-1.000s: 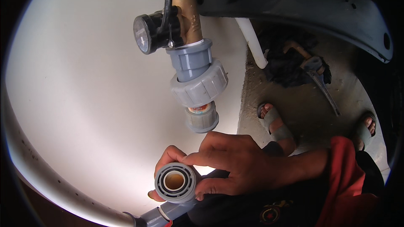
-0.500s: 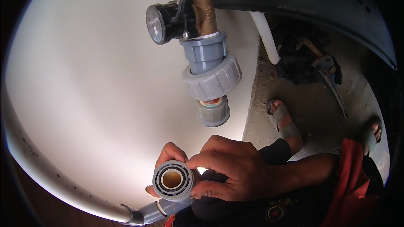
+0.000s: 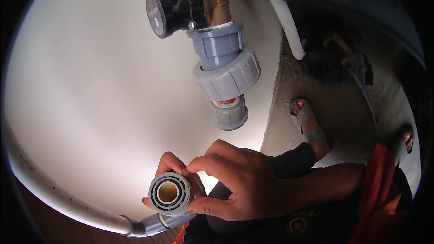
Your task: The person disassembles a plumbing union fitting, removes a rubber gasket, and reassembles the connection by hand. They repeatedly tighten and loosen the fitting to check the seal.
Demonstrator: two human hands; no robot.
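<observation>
At the bottom centre, my left hand (image 3: 168, 163) curls behind an open grey pipe fitting (image 3: 186, 198) with a dark slotted ring and pale inner sleeve, gripping it. My right hand (image 3: 237, 184) reaches round its right side, index fingertip at the top, thumb at the lower rim. The fitting sits on grey pipework (image 3: 174, 221). Above hangs a brass body (image 3: 217, 0) with a black round-capped attachment (image 3: 165, 11), blue-grey adapter (image 3: 217, 40), light grey ribbed union nut (image 3: 226, 74) and smaller grey coupling (image 3: 228, 116) with a rusty-stained insert.
A large white curved surface (image 3: 90, 86) fills the left. A white pipe (image 3: 289, 29) drops at right beside a dark panel (image 3: 352, 2). A long metal tool (image 3: 359, 79) lies on dark cloth on the concrete floor (image 3: 339, 117), near my sandalled feet (image 3: 307, 122).
Both my hands have shifted left in the picture with the fitting. The hanging valve assembly now sits higher in the view. My grip looks much the same.
</observation>
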